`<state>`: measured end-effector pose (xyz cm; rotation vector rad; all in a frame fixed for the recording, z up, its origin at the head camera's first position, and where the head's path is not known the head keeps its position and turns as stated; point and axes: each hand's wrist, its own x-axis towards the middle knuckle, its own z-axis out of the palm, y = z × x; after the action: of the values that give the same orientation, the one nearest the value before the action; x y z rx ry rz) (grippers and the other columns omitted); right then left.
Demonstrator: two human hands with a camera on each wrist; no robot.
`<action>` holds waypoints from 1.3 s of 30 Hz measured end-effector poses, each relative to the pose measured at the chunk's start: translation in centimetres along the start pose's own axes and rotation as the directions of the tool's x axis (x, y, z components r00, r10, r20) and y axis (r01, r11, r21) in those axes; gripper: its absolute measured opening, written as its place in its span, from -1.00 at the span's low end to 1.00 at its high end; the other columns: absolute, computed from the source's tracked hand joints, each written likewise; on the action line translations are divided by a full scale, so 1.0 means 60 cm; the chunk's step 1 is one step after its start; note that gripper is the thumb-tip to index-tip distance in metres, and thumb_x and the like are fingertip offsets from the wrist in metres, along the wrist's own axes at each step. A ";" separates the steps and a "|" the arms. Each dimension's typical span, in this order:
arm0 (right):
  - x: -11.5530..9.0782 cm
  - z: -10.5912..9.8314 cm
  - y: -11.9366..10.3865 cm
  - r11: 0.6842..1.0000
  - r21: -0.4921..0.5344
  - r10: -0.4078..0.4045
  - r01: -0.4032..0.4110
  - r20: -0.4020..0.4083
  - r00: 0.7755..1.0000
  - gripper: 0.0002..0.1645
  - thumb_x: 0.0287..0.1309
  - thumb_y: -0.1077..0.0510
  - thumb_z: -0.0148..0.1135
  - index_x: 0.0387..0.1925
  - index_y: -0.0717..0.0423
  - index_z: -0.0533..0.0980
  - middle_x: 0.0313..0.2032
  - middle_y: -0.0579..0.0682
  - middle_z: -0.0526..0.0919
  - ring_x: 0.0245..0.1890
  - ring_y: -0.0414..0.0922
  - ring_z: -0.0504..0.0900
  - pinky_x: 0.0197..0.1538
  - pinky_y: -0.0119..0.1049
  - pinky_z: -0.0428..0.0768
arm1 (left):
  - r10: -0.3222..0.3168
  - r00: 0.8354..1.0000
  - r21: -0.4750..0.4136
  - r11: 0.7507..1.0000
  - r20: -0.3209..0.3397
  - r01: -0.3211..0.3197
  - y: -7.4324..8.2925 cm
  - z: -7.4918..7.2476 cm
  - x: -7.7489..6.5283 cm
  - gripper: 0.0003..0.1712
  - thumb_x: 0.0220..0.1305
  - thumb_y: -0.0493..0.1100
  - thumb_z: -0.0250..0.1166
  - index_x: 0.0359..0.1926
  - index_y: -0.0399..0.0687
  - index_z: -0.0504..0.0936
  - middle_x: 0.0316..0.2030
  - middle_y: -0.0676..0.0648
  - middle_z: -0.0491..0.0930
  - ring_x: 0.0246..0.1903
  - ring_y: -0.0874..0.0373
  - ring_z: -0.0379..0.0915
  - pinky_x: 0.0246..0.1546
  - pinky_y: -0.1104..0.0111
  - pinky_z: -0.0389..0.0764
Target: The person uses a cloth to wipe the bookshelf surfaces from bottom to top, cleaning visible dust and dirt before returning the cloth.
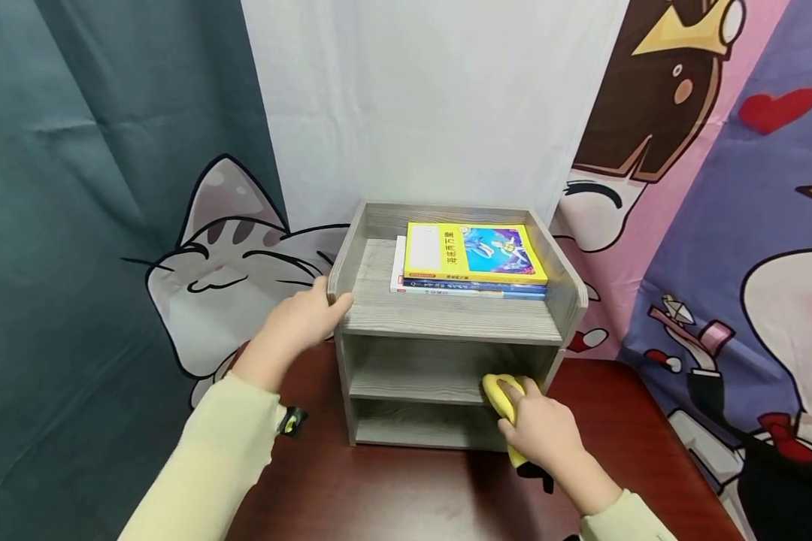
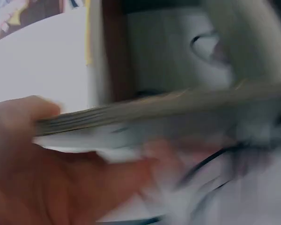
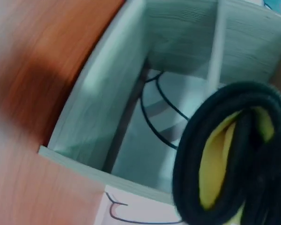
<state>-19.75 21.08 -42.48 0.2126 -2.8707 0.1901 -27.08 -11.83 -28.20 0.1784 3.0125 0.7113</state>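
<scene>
A small grey wood-grain shelf (image 1: 446, 321) stands on the table, with two open compartments below its top tray. My left hand (image 1: 303, 317) grips the upper front edge of its left side panel, thumb on the inner side; the left wrist view is blurred. In my right hand (image 1: 546, 430) is a folded cloth (image 1: 498, 392), held at the right front of the middle compartment. The right wrist view shows the cloth (image 3: 185, 164) folded in layers, black on one face and yellow on the other. Whether it touches the shelf board I cannot tell.
Several stacked books (image 1: 433, 259), a yellow one uppermost, lie on the top tray between its raised sides. The reddish-brown table (image 1: 379, 496) extends in front and to both sides. Printed curtains (image 1: 223, 285) hang close behind the shelf.
</scene>
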 end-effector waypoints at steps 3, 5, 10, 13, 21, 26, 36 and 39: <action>-0.008 -0.013 0.008 0.984 0.174 -0.020 0.025 -0.035 0.999 -0.33 -0.24 0.09 0.23 0.10 -0.12 0.49 0.01 -0.02 0.49 -0.50 -0.15 0.49 -0.54 -0.26 0.39 | 0.025 1.000 0.290 0.957 -0.006 -0.023 0.019 0.004 -0.042 -0.05 0.24 0.44 -0.24 0.18 -0.36 0.29 -0.16 -0.33 0.54 -0.22 -0.20 0.51 -0.31 0.02 0.48; -0.013 -0.020 0.013 0.940 0.339 -0.018 0.036 -0.055 0.998 -0.32 -0.22 0.16 0.24 0.11 -0.13 0.49 0.03 -0.09 0.49 -0.40 -0.19 0.48 -0.47 -0.30 0.41 | 0.101 0.992 0.312 0.943 0.074 -0.119 0.037 0.027 -0.062 -0.11 0.22 0.46 -0.21 0.02 -0.26 0.47 -0.36 -0.22 0.60 -0.37 -0.10 0.55 -0.35 0.06 0.49; -0.024 -0.021 0.012 0.671 0.741 0.012 0.025 -0.045 0.999 -0.28 -0.19 0.40 0.16 0.15 0.04 0.43 0.00 0.00 0.48 -0.32 -0.16 0.48 -0.41 -0.33 0.50 | 0.346 0.886 -0.023 0.934 0.308 -0.357 0.075 0.154 -0.073 -0.46 0.29 0.32 -0.08 -0.32 0.01 0.58 -0.62 0.09 0.53 -0.64 0.18 0.49 -0.50 0.25 0.50; -0.032 -0.016 -0.005 0.503 0.864 0.022 -0.019 0.010 1.000 -0.28 -0.18 0.45 0.11 0.14 0.13 0.26 -0.08 0.16 0.41 -0.43 -0.14 0.51 -0.48 -0.30 0.53 | 0.385 0.850 -0.456 0.867 0.360 -0.199 0.090 0.232 -0.069 -0.56 0.32 0.21 0.00 -0.23 -0.05 0.53 -0.47 0.03 0.60 -0.57 0.11 0.55 -0.65 0.31 0.50; -0.035 -0.006 -0.038 0.497 0.866 0.089 0.056 -0.115 0.989 -0.50 -0.15 0.38 0.28 -0.12 0.17 0.30 0.05 0.02 0.18 -0.11 -0.10 0.34 -0.21 -0.37 0.46 | 0.330 0.896 -0.910 0.381 0.299 0.163 0.136 0.318 -0.078 -0.29 0.30 0.17 0.08 0.27 -0.16 0.12 -0.12 -0.13 0.53 -0.13 0.05 0.50 -0.16 0.18 0.50; -0.043 -0.010 -0.043 0.390 0.920 0.155 0.042 -0.111 0.982 -0.59 -0.07 0.38 0.31 -0.09 0.23 0.48 0.08 0.03 0.27 -0.11 -0.13 0.44 -0.17 -0.38 0.49 | 0.208 0.949 -0.964 0.174 0.238 0.203 0.163 0.321 -0.085 -0.28 0.24 0.21 0.13 0.18 -0.15 0.09 -0.06 -0.15 0.47 -0.12 0.09 0.46 -0.04 0.17 0.40; -0.058 -0.002 -0.038 0.352 0.927 0.230 -0.128 0.047 0.972 -0.55 0.07 0.15 0.30 0.05 0.03 0.52 0.12 -0.09 0.44 -0.02 -0.15 0.46 -0.13 -0.34 0.50 | 0.038 0.970 -0.970 -0.024 0.241 0.242 0.192 0.341 -0.085 -0.27 0.09 0.13 0.32 0.08 -0.11 0.14 -0.07 -0.15 0.44 -0.14 0.09 0.45 -0.10 0.25 0.41; -0.062 0.000 -0.032 0.315 0.943 0.221 -0.105 0.035 0.975 -0.50 0.04 0.23 0.30 0.07 0.10 0.45 0.08 0.02 0.46 -0.09 -0.11 0.49 -0.16 -0.31 0.52 | 0.017 0.972 -0.972 -0.009 0.233 0.233 0.196 0.346 -0.082 -0.22 0.08 0.07 0.34 0.18 -0.10 0.14 -0.04 -0.16 0.44 -0.12 0.07 0.46 -0.07 0.22 0.42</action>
<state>-15.91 19.69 -43.24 0.0889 -2.2466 1.8828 -19.61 7.20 -41.43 -0.0835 1.4835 2.4001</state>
